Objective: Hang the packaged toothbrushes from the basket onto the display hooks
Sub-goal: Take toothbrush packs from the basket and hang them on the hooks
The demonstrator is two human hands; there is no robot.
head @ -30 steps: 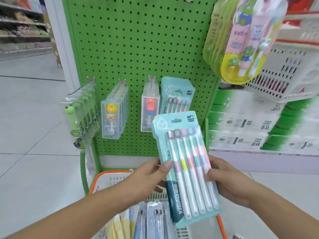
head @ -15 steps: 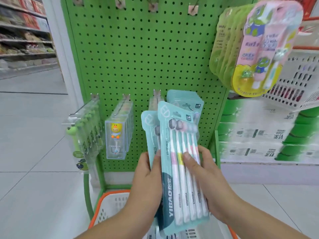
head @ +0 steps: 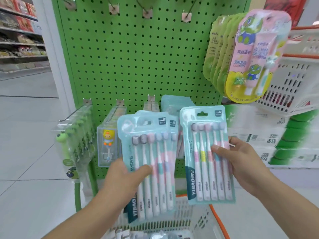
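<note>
Packs now split apart | left hand (head: 128, 176) grips stack (head: 148, 152) | right hand (head: 241, 163) grips single pack (head: 205, 135)

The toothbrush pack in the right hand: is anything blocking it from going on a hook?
Nothing visible does. The right hand holds one toothbrush pack up in open air before the pegboard. Bare hooks stick out along the top. The left hand holds more packs off to the side, not in the way.

Teal toothbrush packs (head: 208, 152) with pastel handles, green dotted pegboard (head: 138, 57), white basket (head: 198, 221) rimmed orange.
</note>
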